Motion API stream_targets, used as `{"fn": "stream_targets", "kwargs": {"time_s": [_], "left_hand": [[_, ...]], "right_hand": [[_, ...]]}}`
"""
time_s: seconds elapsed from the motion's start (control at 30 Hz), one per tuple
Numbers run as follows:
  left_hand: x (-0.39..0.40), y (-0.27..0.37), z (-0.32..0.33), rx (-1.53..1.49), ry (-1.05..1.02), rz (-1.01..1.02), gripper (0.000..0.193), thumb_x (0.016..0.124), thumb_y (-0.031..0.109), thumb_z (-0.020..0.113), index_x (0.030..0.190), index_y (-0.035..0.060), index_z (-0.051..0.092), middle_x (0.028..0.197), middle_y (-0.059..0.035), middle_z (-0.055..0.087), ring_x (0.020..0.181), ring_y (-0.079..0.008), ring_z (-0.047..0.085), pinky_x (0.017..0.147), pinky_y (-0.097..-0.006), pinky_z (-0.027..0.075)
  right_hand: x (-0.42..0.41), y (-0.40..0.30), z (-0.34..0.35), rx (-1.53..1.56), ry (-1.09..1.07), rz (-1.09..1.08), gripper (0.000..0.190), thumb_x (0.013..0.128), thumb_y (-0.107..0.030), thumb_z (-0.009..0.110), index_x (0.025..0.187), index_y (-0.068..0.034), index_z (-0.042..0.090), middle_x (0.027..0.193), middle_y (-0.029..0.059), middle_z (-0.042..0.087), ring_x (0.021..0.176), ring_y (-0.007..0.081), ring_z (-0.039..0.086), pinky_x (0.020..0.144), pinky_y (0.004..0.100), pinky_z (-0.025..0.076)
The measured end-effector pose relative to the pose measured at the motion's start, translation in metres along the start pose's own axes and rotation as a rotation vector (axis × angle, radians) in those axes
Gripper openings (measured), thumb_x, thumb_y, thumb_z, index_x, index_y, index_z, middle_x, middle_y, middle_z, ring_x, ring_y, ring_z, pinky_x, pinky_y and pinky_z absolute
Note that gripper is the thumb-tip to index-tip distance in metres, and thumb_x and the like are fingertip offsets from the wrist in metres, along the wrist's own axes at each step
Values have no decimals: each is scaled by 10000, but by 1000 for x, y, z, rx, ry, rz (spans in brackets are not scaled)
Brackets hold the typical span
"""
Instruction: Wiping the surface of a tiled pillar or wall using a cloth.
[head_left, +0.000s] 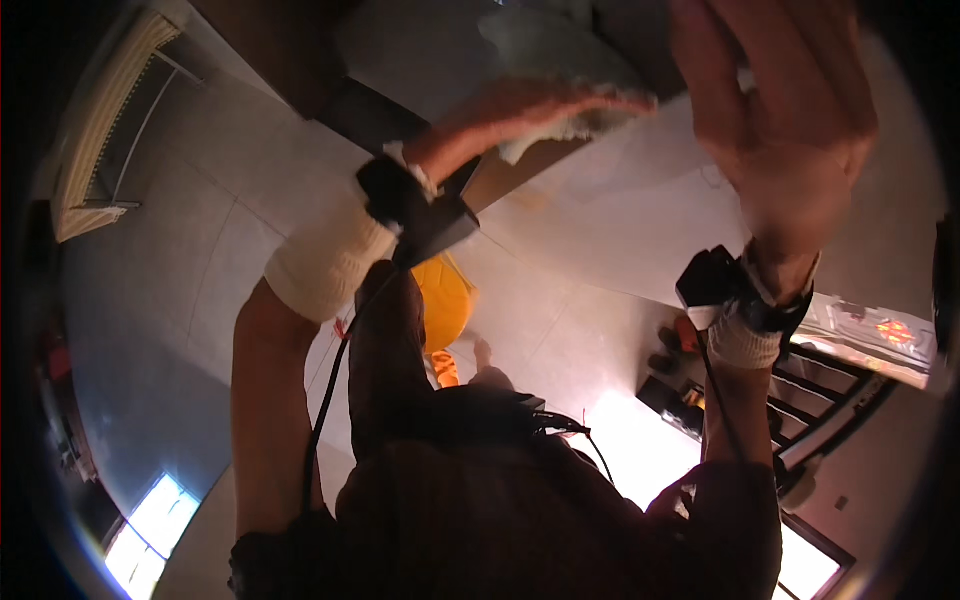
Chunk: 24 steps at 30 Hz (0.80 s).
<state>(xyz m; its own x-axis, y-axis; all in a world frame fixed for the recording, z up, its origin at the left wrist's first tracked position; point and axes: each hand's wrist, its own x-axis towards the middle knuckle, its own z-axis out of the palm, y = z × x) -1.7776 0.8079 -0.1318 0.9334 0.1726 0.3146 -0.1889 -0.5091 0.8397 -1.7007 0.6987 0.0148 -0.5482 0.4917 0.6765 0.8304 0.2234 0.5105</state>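
Note:
My left hand is stretched out at the upper middle, seen almost edge-on. A pale, thin cloth shows above the hand and hangs below it, and the fingers seem to hold it. At the upper right my right hand is raised, blurred and partly cut off by the picture's top edge. What its fingertips touch is hidden. Each wrist carries a strapped black device over a white knitted band, with a cable running down the arm.
Dark brown furniture is at the top left. Beyond it, on the tiled floor, stands a cream-edged frame with thin metal legs. A yellow rounded object lies beside my leg. A dark slatted rack is at the right.

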Motion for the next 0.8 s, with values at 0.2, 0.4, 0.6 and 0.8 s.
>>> {"fn": "stream_targets", "kwargs": {"time_s": [0.2,0.4,0.6,0.8], "left_hand": [[-19,-54,70,240,101,-184,459,955,361,394,1345,124,438,1387,-70,430,1267,-200,404,1061,-315,301],[-65,-90,106,-124,304,-304,365,939,303,456,1181,72,601,1248,-97,559,1166,-221,493,1016,-312,344],[-92,-32,156,-165,606,-656,337,810,298,647,976,5,652,1001,-90,639,957,-192,557,874,-318,403],[-97,57,180,-208,541,-523,432,762,357,700,1024,18,641,1105,-105,593,984,-185,549,881,-298,396]], "right_hand": [[-162,-46,-27,-38,56,34,372,759,-88,630,1121,-35,564,991,146,618,948,277,578,850,385,465],[-194,-41,-69,26,-10,120,334,745,-62,635,1074,-28,583,991,159,616,958,294,578,847,382,478],[-203,-70,-81,353,-186,410,430,741,-114,683,1138,-17,547,1130,213,553,1120,394,487,937,462,426],[-219,-117,-75,967,-225,722,746,756,-137,705,1383,-72,307,1297,213,439,1181,385,448,968,419,412]]}}
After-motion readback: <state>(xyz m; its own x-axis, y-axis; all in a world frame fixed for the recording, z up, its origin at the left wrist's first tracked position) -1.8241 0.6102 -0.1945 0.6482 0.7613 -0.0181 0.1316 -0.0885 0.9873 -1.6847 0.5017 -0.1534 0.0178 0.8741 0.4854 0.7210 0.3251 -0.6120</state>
